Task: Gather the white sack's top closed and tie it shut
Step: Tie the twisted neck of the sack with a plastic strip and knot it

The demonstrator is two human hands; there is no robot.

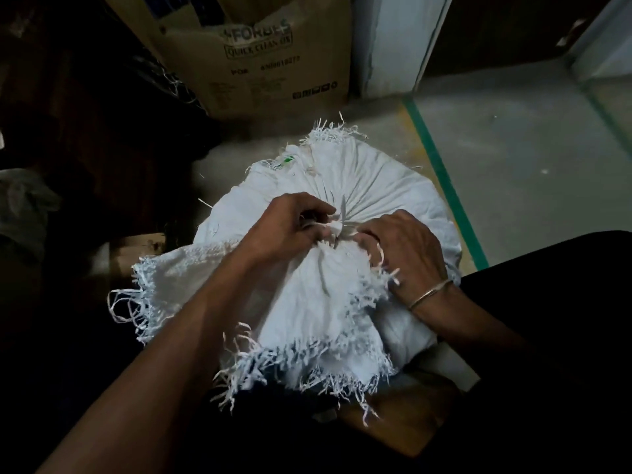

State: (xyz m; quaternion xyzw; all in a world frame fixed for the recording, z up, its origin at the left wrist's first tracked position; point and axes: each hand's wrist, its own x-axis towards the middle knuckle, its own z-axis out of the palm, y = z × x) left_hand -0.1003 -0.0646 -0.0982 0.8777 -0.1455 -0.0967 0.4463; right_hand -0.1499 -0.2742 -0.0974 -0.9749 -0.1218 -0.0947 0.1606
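Your left forearm (178, 336) is reaching in from the lower left corner and crossing the white sack (376, 179) on a long diagonal, with the wrist bending slightly down toward the gathered middle. That sack is sitting full and upright on the floor (513, 138) right below you. Its top is pleating inward to a tight neck between your two hands, and its frayed edge (307, 354) is flopping toward you and to the left. Your right forearm (478, 313) is coming in low from the right, its upper part fading into shadow.

Your left hand (287, 227) is curling knuckles-up at the neck, fingers and thumb pinching one end of a pale tie strip (340, 227). Your right hand (403, 248) is facing it, back up, with fingers curling down and gripping the strip's other side. A thin bangle (431, 294) is sitting at that wrist.

Both sets of fingertips are tucking out of sight and blur is smearing the strip, so I cannot tell whether a knot is forming. Behind the sack a cardboard box (273, 73) is standing with blurred print, and a green line (441, 172) is running along the floor to the right. Darkness is swallowing everything on the left.
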